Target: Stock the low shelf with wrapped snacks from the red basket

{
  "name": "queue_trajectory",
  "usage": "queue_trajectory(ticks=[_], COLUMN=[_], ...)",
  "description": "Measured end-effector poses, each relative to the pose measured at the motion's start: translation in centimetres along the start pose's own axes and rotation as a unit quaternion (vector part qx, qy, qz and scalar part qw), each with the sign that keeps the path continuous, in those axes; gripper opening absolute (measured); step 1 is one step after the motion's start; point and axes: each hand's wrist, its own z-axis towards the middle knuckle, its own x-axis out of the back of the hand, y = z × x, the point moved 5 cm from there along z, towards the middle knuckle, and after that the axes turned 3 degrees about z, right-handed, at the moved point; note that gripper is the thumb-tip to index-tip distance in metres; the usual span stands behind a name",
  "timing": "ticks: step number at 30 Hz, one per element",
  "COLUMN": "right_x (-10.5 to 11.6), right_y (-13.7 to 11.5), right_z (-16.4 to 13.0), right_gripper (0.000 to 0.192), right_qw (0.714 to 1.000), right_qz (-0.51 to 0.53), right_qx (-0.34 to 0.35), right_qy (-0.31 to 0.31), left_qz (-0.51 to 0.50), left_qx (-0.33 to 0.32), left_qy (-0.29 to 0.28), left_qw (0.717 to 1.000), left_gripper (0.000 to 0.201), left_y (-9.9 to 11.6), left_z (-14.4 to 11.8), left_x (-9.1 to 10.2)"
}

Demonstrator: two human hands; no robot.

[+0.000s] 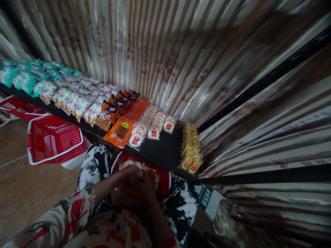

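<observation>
My left hand (pixel 130 175) and my right hand (pixel 146 182) are close together over a red basket (pixel 167 182) between my knees. The fingers of both curl inward and look closed. A small pale glint shows between them, but the dim light hides what they hold. White round packaged snacks (pixel 129 164) lie in the basket just beyond my left hand. In front of the basket, a black shelf (pixel 165 146) bears rows of white round snack packs (pixel 155 129) and, at its right end, yellow snack packs (pixel 190 151).
Farther left on the shelf are an orange snack bag (pixel 120 132), orange-and-black bags (pixel 106 115), white bags (pixel 77 103) and teal bags (pixel 27 81). Red baskets (pixel 55 137) stand on the floor at left. A striped curtain (pixel 155 44) hangs behind; dark bars (pixel 258 82) cross at right.
</observation>
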Motion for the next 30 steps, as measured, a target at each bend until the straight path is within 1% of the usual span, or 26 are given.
queue_trajectory(ticks=[3,6,7,9,11,14,17,21,26,28,30], right_x=[0.4,0.6,0.7,1.1,1.6,2.4,3.2,3.6,4.0,4.3,4.7], right_y=[0.0,0.6,0.8,1.2,1.3,1.1,0.7,0.2,-0.4,-0.9,-1.4], right_z=[-0.3,-0.5,-0.5,-0.5,-0.5,-0.5,-0.6,-0.7,-0.8,-0.8,-0.7], right_gripper=[0.052,0.057,0.058,0.058,0.054,0.048,0.041,0.039,0.037,0.035,0.032], right_qw=[0.999,0.997,0.996,0.993,0.988,0.982,0.978,0.971,0.965,0.962,0.962], right_qz=[0.026,0.050,0.059,0.084,0.116,0.152,0.164,0.206,0.224,0.235,0.237], right_qx=[-0.019,-0.053,-0.065,-0.081,-0.088,-0.099,-0.103,-0.092,-0.088,-0.084,-0.087], right_qy=[0.004,0.012,0.018,0.031,0.044,0.057,0.072,0.082,0.107,0.108,0.104], left_qz=[-0.051,-0.169,-0.205,-0.243,-0.258,-0.283,-0.325,-0.359,-0.377,-0.374,-0.364], left_qx=[0.031,0.073,0.080,0.072,0.053,0.030,0.041,0.064,0.052,0.043,0.036], left_qy=[-0.006,-0.011,-0.020,-0.042,-0.052,-0.037,-0.032,-0.063,-0.118,-0.114,-0.090], left_qw=[0.998,0.983,0.975,0.966,0.963,0.958,0.944,0.929,0.917,0.919,0.926], left_gripper=[0.008,0.013,0.014,0.014,0.012,0.012,0.016,0.026,0.043,0.047,0.050], left_y=[0.5,1.3,1.7,2.5,3.2,3.8,4.0,4.3,4.3,4.3,4.4], left_z=[-0.4,-0.9,-1.1,-1.4,-1.6,-1.8,-2.0,-2.6,-3.1,-3.1,-2.9], left_x=[-0.3,-0.5,-0.6,-0.7,-0.6,-0.4,-0.7,-1.6,-2.8,-3.0,-3.1])
